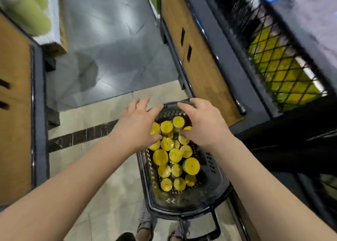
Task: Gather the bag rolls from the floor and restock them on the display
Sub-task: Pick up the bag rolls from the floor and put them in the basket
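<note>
A dark plastic shopping basket (pixel 217 182) stands on the floor below me, packed with several yellow-ended bag rolls (pixel 175 155) standing upright. My left hand (pixel 138 124) hovers over the basket's far left side, fingers spread, thumb touching the rolls. My right hand (pixel 202 124) is over the far right side, fingers spread and reaching down onto the rolls near the rim. Neither hand visibly grips a roll. The rolls under my palms are hidden.
A wood-panelled display unit (pixel 200 62) with a black wire-mesh bin (pixel 284 71) of yellow goods runs along the right. Another wood-fronted unit (pixel 14 113) stands on the left. Grey and beige floor tiles (pixel 109 58) stretch ahead. My feet (pixel 145 222) are beside the basket.
</note>
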The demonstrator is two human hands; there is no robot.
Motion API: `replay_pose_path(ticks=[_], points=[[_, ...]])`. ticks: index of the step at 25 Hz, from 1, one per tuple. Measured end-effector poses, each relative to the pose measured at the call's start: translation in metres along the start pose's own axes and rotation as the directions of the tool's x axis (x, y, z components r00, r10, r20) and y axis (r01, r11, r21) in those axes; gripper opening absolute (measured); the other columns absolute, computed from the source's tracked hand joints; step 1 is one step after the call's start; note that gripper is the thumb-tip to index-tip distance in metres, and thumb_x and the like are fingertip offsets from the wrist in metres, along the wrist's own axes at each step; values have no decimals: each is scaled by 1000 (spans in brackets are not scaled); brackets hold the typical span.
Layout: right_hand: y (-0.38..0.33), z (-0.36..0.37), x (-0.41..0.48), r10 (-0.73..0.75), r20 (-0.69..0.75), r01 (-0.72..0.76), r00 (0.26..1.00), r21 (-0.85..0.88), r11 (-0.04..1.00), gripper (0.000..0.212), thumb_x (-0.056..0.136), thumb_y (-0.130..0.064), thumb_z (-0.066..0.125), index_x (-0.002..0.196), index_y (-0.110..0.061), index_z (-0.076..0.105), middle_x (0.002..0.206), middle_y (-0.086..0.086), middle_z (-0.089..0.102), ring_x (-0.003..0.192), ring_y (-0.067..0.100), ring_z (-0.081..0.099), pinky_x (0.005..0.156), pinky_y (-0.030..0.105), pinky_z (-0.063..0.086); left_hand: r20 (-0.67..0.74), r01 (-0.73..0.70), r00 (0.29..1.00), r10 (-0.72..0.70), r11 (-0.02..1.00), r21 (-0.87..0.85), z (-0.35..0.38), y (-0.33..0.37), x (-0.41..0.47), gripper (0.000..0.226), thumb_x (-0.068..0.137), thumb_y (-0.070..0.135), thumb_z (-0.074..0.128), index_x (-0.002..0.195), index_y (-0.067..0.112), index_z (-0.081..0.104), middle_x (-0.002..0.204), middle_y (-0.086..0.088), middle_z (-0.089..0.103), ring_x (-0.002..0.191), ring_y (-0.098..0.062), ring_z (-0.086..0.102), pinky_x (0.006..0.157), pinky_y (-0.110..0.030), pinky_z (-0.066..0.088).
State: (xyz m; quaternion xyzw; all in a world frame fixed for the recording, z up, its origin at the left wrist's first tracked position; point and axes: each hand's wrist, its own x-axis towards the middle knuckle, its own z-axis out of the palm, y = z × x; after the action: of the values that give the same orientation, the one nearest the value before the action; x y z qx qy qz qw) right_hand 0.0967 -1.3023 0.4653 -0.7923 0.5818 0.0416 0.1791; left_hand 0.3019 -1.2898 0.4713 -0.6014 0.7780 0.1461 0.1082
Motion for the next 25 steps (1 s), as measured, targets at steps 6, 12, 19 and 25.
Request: replay_pose_path(ticks=[6, 12, 19, 25], points=[[-30, -222, -103, -3, -219, -18, 976, -97, 995, 86, 80, -48, 75, 154, -35, 33, 154, 7, 35, 142, 28, 34, 111, 39, 36, -144, -181, 973, 179, 983, 1, -220, 55, -74, 93, 80, 67, 68, 156, 43, 21, 166, -2, 8, 150, -28, 6, 121, -47, 21], [-20, -304, -212, 161, -337, -200, 928, -86, 976, 88, 77, -52, 76, 153, -35, 35, 151, 6, 40, 137, 30, 40, 110, 40, 38, -245, -395, 871, 426, 904, 165, -306, 120, -108, 94, 79, 68, 67, 157, 42, 21, 165, -4, 13, 149, -31, 14, 122, -47, 23], [-31, -297, -320, 506, -477, -585, 718, -20, 811, 81, 79, -50, 74, 150, -35, 39, 146, 6, 44, 133, 29, 43, 104, 37, 41, -157, -710, 636, 756, 652, 264, -332, 197, -124, 90, 80, 69, 66, 155, 45, 21, 165, 0, 15, 149, -29, 16, 120, -44, 23], [-86, -237, -455, 851, -392, -900, 348, 114, 421, 77, 83, -46, 72, 150, -36, 35, 152, 7, 36, 137, 32, 37, 108, 43, 37, 10, -941, 254, 967, 244, 236, -284, 296, -197, 92, 75, 73, 64, 154, 41, 29, 163, -5, 22, 149, -29, 19, 120, -39, 22]])
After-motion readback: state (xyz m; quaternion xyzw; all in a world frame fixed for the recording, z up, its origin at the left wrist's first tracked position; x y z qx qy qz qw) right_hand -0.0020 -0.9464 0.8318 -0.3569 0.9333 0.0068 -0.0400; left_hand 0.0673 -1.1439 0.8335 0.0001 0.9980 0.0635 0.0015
